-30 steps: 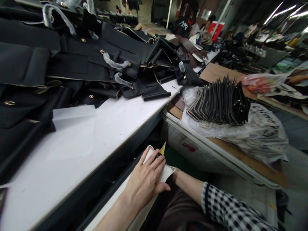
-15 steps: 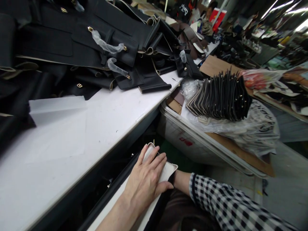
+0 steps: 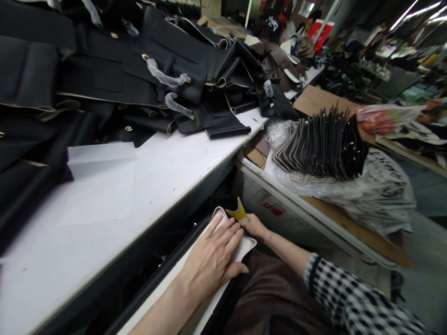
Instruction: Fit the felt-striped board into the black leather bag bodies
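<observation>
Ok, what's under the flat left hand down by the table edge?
The left hand lies flat on a long white-faced panel, at its rounded end. The right hand pinches a yellow strip there. What lies beneath the panel is covered.

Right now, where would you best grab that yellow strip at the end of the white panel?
Pinch the yellow strip by its free upturned tip, coming from the far right, where the right hand already is. The left hand lies flat on the white panel, covering the near side.
</observation>
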The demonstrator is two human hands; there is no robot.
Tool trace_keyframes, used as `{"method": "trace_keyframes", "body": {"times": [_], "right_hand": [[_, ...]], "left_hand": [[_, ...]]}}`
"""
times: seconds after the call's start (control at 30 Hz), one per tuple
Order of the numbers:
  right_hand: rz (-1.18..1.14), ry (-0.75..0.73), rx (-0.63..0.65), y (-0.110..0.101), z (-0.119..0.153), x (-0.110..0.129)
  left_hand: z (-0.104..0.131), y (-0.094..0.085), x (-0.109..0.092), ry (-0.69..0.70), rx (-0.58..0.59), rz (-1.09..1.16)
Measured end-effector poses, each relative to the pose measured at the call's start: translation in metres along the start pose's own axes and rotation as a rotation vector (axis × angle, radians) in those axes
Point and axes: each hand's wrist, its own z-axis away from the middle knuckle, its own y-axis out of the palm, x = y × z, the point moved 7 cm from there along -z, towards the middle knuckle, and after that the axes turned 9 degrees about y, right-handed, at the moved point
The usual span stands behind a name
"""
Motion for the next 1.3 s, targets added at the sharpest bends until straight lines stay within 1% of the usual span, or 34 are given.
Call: {"method": "trace_keyframes", "body": {"times": [0.07,0.13,0.2,0.23,0.27,0.33,0.37,0.43,0.53,0.63,0.9,1.07,1.3], "right_hand": [[0.048,0.044,0.006,-0.033,0.0,-0.008],[0.08,0.069,0.036,-0.066,0.009,-0.013],[0.11,0.088,0.137,-0.087,0.028,-0.014],[0.136,0.094,0.214,-0.091,0.039,-0.012],[0.171,0.094,0.291,-0.092,0.051,-0.009],[0.251,0.083,0.419,-0.085,0.071,0.002],[0.287,0.07,0.455,-0.079,0.078,0.008],[0.334,0.044,0.479,-0.066,0.087,0.021],[0.374,0.013,0.465,-0.051,0.089,0.033],[0.398,0.007,0.452,-0.045,0.087,0.036],[0.412,0.024,0.466,-0.041,0.085,0.037],[0.434,0.056,0.45,-0.041,0.085,0.037],[0.418,0.089,0.461,-0.039,0.084,0.034]], "left_hand": [[0.0,0.002,-0.002,0.016,0.01,0.003],[-0.001,0.001,-0.003,0.026,0.01,0.008],[-0.002,0.0,-0.004,0.044,0.022,0.018],[-0.003,-0.001,-0.005,0.056,0.031,0.023],[-0.004,-0.001,-0.005,0.068,0.043,0.03],[-0.006,-0.002,-0.006,0.085,0.073,0.041],[-0.007,-0.003,-0.007,0.087,0.088,0.045],[-0.007,-0.003,-0.007,0.081,0.119,0.055],[-0.007,-0.003,-0.007,0.054,0.15,0.078],[-0.007,-0.004,-0.007,0.026,0.156,0.11],[-0.007,-0.006,-0.005,0.02,0.123,0.138],[-0.007,-0.005,-0.004,0.006,0.111,0.144],[-0.008,-0.005,-0.003,-0.019,0.121,0.166]]}}
